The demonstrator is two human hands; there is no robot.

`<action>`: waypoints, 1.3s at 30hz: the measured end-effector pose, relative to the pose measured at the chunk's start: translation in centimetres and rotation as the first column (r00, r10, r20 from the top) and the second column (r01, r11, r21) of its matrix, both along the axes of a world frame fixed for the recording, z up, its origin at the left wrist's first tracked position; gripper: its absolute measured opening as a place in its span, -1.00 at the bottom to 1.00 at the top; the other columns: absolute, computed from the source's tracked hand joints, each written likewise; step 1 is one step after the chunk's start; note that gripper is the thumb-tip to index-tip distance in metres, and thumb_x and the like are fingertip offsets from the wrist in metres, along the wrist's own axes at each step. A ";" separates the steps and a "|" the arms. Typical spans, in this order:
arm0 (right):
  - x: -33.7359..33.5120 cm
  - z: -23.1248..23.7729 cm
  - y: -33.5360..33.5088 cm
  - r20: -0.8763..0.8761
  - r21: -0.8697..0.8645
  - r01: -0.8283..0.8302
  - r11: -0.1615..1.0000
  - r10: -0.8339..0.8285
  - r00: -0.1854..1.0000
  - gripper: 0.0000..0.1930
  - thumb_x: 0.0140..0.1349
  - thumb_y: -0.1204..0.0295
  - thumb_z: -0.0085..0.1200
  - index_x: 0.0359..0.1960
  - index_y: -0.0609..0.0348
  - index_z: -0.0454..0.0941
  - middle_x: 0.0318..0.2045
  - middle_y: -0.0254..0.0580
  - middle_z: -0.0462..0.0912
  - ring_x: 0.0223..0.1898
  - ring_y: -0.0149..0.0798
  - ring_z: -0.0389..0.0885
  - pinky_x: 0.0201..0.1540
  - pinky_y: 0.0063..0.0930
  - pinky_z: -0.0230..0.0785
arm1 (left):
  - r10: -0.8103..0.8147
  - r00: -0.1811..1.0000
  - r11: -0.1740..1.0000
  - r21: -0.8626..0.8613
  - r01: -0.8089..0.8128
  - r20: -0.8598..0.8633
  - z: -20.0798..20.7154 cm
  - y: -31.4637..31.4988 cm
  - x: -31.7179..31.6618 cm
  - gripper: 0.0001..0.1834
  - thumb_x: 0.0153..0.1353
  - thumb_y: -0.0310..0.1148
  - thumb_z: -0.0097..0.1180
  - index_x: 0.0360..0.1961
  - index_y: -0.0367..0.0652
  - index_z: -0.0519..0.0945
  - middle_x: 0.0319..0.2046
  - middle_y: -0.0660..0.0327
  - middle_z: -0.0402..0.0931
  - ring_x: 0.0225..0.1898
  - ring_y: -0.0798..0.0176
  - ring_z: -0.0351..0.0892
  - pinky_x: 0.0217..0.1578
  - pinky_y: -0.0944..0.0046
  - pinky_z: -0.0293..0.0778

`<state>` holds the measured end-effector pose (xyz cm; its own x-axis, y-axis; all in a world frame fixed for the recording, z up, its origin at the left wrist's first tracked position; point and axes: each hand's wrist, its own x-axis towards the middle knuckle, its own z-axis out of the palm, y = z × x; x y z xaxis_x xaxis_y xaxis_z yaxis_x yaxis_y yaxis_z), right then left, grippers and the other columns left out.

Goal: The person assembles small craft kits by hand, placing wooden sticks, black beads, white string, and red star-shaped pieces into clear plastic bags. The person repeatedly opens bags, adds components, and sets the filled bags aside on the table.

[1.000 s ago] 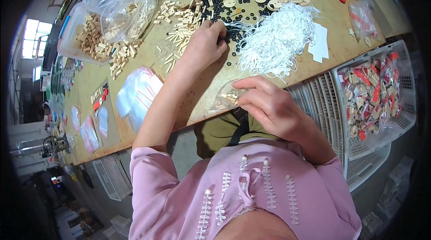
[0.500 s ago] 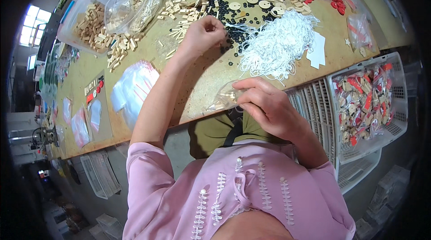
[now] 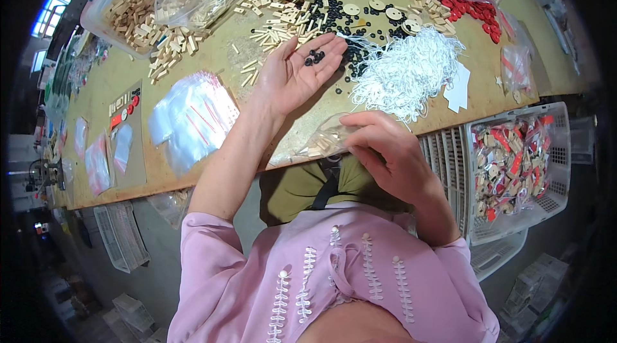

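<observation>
My left hand (image 3: 292, 81) is open, palm up, with its fingers stretched out over the table. Several small black rings (image 3: 314, 58) lie loose on its palm and fingers. Near the table's front edge, my right hand (image 3: 392, 150) is closed on the rim of a clear plastic bag (image 3: 334, 126). Small pale wooden pieces (image 3: 321, 146) show through the bag. Beyond my left hand spreads a pile of black rings (image 3: 329, 9), and a tangled heap of white strings (image 3: 408, 73) sits to its right.
Wooden blocks (image 3: 128, 12) fill a clear bin at the left. Flat empty bags (image 3: 193, 118) are stacked on the table (image 3: 270, 144). Red pieces (image 3: 472, 12) lie at the back right. Below the table's right edge, a white basket (image 3: 514, 227) holds filled bags.
My left hand has turned from fingers pinched together to palm up and open, now showing black rings. The right hand keeps hold of the bag. The whole view has shifted slightly.
</observation>
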<state>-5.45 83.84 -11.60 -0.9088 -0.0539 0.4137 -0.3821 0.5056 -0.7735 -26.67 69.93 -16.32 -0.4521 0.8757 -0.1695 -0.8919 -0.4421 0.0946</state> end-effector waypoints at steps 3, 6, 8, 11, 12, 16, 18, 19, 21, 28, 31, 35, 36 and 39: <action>-0.1 0.2 0.0 0.013 0.011 0.008 1.000 -0.008 1.000 -0.83 0.21 0.68 0.23 -0.18 0.24 0.62 0.02 0.04 0.68 0.01 0.05 0.68 0.06 -0.27 0.51 | 0.002 1.000 0.999 0.047 -0.001 -0.027 -0.6 -0.3 0.6 -0.31 0.61 -0.07 -0.41 0.42 -0.56 0.20 0.43 -0.27 0.22 0.46 -0.21 0.25 0.44 -0.13 0.28; -0.3 0.4 -0.2 0.029 0.025 0.018 1.000 -0.019 0.999 -0.83 0.20 0.68 0.25 -0.19 0.25 0.62 0.02 0.04 0.68 0.02 0.04 0.68 0.08 -0.26 0.51 | -0.005 0.999 0.998 0.062 0.007 -0.038 0.0 -0.3 1.1 -0.33 0.59 -0.11 -0.40 0.42 -0.55 0.19 0.43 -0.27 0.22 0.46 -0.22 0.24 0.45 -0.15 0.25; -0.4 0.5 -0.3 0.037 0.028 0.022 0.999 -0.023 0.999 -0.83 0.19 0.67 0.26 -0.19 0.25 0.61 0.03 0.04 0.69 0.02 0.04 0.68 0.09 -0.25 0.51 | -0.017 1.000 0.997 0.079 0.018 -0.007 0.2 -0.4 1.3 -0.36 0.58 -0.16 -0.38 0.41 -0.55 0.19 0.42 -0.27 0.22 0.46 -0.23 0.25 0.45 -0.15 0.26; -0.4 0.4 -0.1 0.023 0.059 -0.010 0.998 0.009 1.000 -0.86 0.28 0.64 0.18 -0.16 0.24 0.56 0.06 0.03 0.62 0.01 0.10 0.64 0.04 -0.23 0.51 | -0.006 1.000 0.999 0.036 0.006 -0.005 0.6 -0.2 1.5 -0.40 0.55 -0.25 -0.36 0.40 -0.56 0.20 0.42 -0.27 0.23 0.45 -0.23 0.26 0.43 -0.15 0.30; -0.5 0.4 -0.2 0.021 0.061 -0.009 0.998 0.008 1.000 -0.86 0.27 0.64 0.19 -0.16 0.24 0.56 0.06 0.03 0.62 0.01 0.09 0.64 0.03 -0.24 0.52 | 0.005 1.000 1.000 0.009 -0.005 -0.011 0.7 -0.3 1.6 -0.41 0.54 -0.28 -0.36 0.40 -0.56 0.21 0.41 -0.26 0.24 0.45 -0.23 0.27 0.43 -0.15 0.32; -0.6 0.6 -0.3 0.022 0.067 -0.008 0.998 0.007 1.000 -0.86 0.27 0.64 0.19 -0.17 0.24 0.57 0.05 0.01 0.63 -0.01 0.07 0.65 0.01 -0.26 0.52 | -0.015 1.000 0.999 0.052 0.016 -0.014 0.4 -0.3 1.7 -0.44 0.53 -0.36 -0.36 0.41 -0.55 0.19 0.42 -0.25 0.23 0.46 -0.21 0.27 0.42 -0.13 0.35; -0.7 0.6 -0.3 0.023 0.069 -0.008 0.998 0.006 1.000 -0.86 0.27 0.64 0.20 -0.17 0.24 0.58 0.05 0.01 0.63 -0.02 0.06 0.66 0.00 -0.27 0.53 | -0.022 0.999 0.998 0.061 0.023 -0.023 0.3 -0.4 1.7 -0.43 0.52 -0.41 -0.35 0.45 -0.54 0.15 0.44 -0.24 0.21 0.48 -0.18 0.24 0.44 -0.10 0.33; -0.7 0.6 -0.3 0.020 0.071 -0.006 0.997 0.005 1.000 -0.86 0.26 0.65 0.20 -0.17 0.25 0.58 0.05 0.01 0.63 -0.02 0.06 0.66 0.00 -0.27 0.53 | -0.020 1.000 0.998 0.064 0.021 -0.021 0.2 -0.4 1.7 -0.44 0.52 -0.41 -0.35 0.44 -0.55 0.15 0.44 -0.24 0.21 0.48 -0.17 0.24 0.44 -0.10 0.34; -0.6 0.7 -0.4 0.020 0.069 -0.003 0.998 0.002 1.000 -0.86 0.26 0.65 0.20 -0.17 0.25 0.58 0.05 0.01 0.63 -0.02 0.06 0.66 -0.01 -0.27 0.53 | -0.018 1.000 0.997 0.069 0.019 -0.018 0.0 -0.3 1.7 -0.44 0.52 -0.42 -0.36 0.44 -0.55 0.15 0.44 -0.24 0.22 0.47 -0.17 0.25 0.44 -0.10 0.34; -0.5 0.6 -0.3 0.018 0.059 -0.004 0.998 0.003 1.000 -0.85 0.26 0.65 0.20 -0.17 0.25 0.57 0.05 0.01 0.63 -0.03 0.07 0.66 -0.02 -0.27 0.54 | -0.050 0.996 0.989 0.140 0.040 0.072 -0.2 -0.4 1.7 -0.46 0.56 -0.37 -0.42 0.39 -0.57 0.22 0.39 -0.27 0.27 0.42 -0.19 0.33 0.39 -0.11 0.40; -0.5 0.4 -0.3 0.011 0.066 0.000 0.998 -0.001 1.000 -0.85 0.26 0.64 0.21 -0.16 0.25 0.57 0.04 0.02 0.63 -0.03 0.08 0.66 -0.01 -0.26 0.54 | -0.029 0.999 0.996 0.089 0.028 0.021 0.0 -0.3 1.8 -0.46 0.56 -0.34 -0.41 0.37 -0.56 0.25 0.36 -0.27 0.31 0.38 -0.17 0.40 0.36 -0.08 0.44; -0.6 0.8 -0.4 0.009 0.057 0.018 0.998 -0.019 1.000 -0.87 0.28 0.61 0.21 -0.17 0.25 0.56 0.02 0.05 0.64 -0.03 0.09 0.66 -0.01 -0.25 0.54 | 0.007 0.999 0.993 0.118 -0.003 -0.036 -0.4 -0.8 1.0 -0.45 0.58 -0.27 -0.39 0.32 -0.55 0.33 0.27 -0.28 0.42 0.29 -0.14 0.50 0.31 -0.02 0.50; -0.8 0.9 -0.3 0.006 0.066 0.028 0.997 -0.028 1.000 -0.89 0.29 0.60 0.19 -0.18 0.26 0.56 0.01 0.05 0.64 -0.04 0.09 0.66 -0.01 -0.24 0.54 | 0.047 0.997 0.996 0.085 -0.042 -0.058 0.0 -1.1 0.7 -0.42 0.60 -0.21 -0.37 0.30 -0.56 0.36 0.25 -0.27 0.45 0.26 -0.13 0.52 0.31 -0.01 0.51; -1.5 1.5 -0.5 0.008 0.113 0.051 0.992 -0.053 0.999 -0.92 0.30 0.59 0.17 -0.20 0.27 0.55 -0.02 0.07 0.64 -0.05 0.08 0.67 -0.02 -0.24 0.53 | 0.062 0.995 0.989 0.138 -0.051 -0.080 2.1 -2.4 0.4 -0.40 0.61 -0.16 -0.35 0.28 -0.56 0.38 0.23 -0.25 0.47 0.22 -0.09 0.55 0.28 -0.01 0.53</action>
<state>-7.00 83.39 -10.14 -0.9162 -0.0521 0.3974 -0.3446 0.6086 -0.7147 -26.23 67.48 -14.26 -0.5090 0.8607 -0.0106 -0.8567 -0.5053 0.1038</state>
